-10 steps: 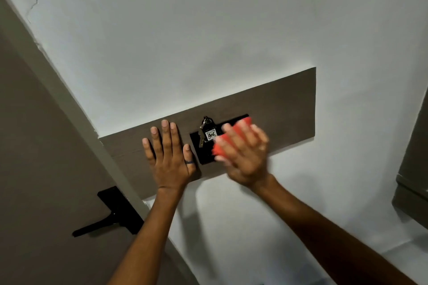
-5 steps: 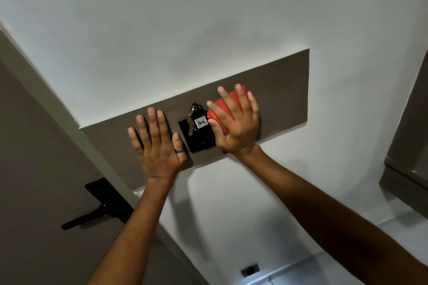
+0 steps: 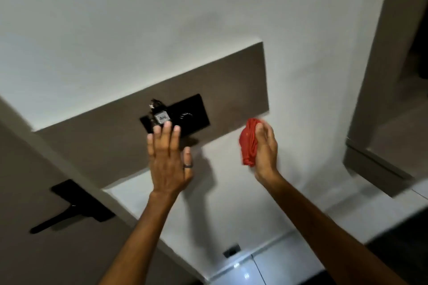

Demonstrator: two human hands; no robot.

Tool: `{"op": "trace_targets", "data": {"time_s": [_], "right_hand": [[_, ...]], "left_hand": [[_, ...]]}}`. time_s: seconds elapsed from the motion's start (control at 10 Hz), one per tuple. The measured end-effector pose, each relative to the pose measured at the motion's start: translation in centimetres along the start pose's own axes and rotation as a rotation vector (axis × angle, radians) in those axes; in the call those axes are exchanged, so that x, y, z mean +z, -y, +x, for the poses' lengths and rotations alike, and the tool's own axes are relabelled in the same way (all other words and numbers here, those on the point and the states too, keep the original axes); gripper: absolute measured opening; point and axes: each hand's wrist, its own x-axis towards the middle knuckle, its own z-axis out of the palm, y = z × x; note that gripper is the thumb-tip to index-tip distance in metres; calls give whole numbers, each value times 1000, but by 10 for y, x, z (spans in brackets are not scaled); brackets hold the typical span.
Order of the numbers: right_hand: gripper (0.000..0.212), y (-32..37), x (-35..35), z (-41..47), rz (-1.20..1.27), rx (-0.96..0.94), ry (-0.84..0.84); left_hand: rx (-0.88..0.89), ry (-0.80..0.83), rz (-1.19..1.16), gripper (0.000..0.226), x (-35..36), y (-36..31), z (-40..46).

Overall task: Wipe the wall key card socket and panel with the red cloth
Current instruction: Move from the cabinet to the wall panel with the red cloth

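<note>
The right hand (image 3: 265, 150) grips the bunched red cloth (image 3: 249, 142) just off the brown panel (image 3: 236, 90) — clear of the black socket (image 3: 185, 115). The left hand (image 3: 168, 159), fingers spread, covers the socket's lower edge below the keys (image 3: 158, 111); a door handle (image 3: 69, 209) sits lower left.

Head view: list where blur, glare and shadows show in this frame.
Head view: motion blur softens the right hand gripping the red cloth and smears the label on the key tag; glare streaks mark the black key card socket and the floor tiles; the left hand throws a dark shadow on the white wall; wide-angle tilt slants the brown panel.
</note>
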Motion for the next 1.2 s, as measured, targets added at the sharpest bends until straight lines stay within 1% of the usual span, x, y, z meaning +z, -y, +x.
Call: {"op": "trace_targets", "data": {"time_s": [0.1, 0.2, 0.3, 0.4, 0.5, 0.6, 0.7, 0.8, 0.9, 1.0, 1.1, 1.2], "right_hand": [[50, 9, -47, -7, 435, 511, -77], [48, 6, -104, -8, 502, 748, -270], [57, 11, -177, 5, 459, 809, -359], [71, 35, -246, 24, 443, 799, -375], [64, 76, -314, 61, 301, 665, -369], [54, 114, -381, 122, -42, 419, -347], [42, 134, -428, 177, -649, 85, -226], [39, 104, -503, 237, -1357, -128, 71], [55, 37, -567, 260, -1819, -111, 361], [58, 16, -572, 251, -1897, -109, 342], [64, 32, -565, 256, -1895, -45, 399], [69, 40, -548, 242, -1861, -58, 304]], "left_hand": [[82, 131, -203, 58, 31, -68, -17], [58, 324, -310, 58, 62, -118, -35], [28, 518, -382, 58, 95, -166, -53], [16, 639, -418, 59, 122, -208, -61], [12, 737, -449, 59, 149, -248, -62], [-11, 805, -469, 59, 176, -288, -55], [-11, 847, -471, 58, 198, -321, -51], [11, 919, -448, 58, 228, -354, -53], [10, 944, -399, 61, 250, -376, -60], [-8, 913, -311, 64, 260, -395, -60], [-57, 888, -259, 65, 258, -408, -51], [-96, 849, -238, 65, 249, -412, -35]]}}
